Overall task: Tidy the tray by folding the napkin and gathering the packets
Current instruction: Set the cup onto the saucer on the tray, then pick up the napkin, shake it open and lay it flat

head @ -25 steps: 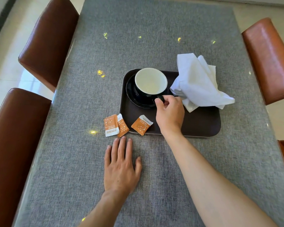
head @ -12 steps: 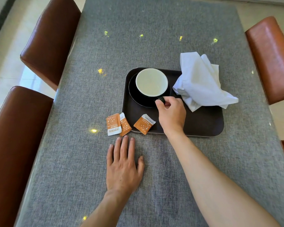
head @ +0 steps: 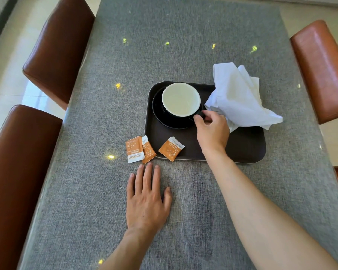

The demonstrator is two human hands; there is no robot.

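Note:
A dark brown tray (head: pixel 248 151) lies on the grey table. A crumpled white napkin (head: pixel 238 96) rests over its far right corner. A black cup (head: pixel 180 99) with a pale inside stands on a black saucer (head: pixel 158 114) at the tray's far left. My right hand (head: pixel 213 131) pinches the cup's handle. One orange packet (head: pixel 171 149) lies on the tray's near left rim. Two overlapping orange packets (head: pixel 139 150) lie on the table just left of the tray. My left hand (head: pixel 146 199) rests flat on the table, fingers apart, fingertips just short of those packets.
The grey cloth-covered table (head: pixel 86 191) has brown leather chairs on both sides: two on the left (head: pixel 59 45) (head: pixel 14 172), one at the right (head: pixel 322 69).
My right hand and the cup's handle have shifted slightly right, toward the napkin. The left hand stays flat in the same spot.

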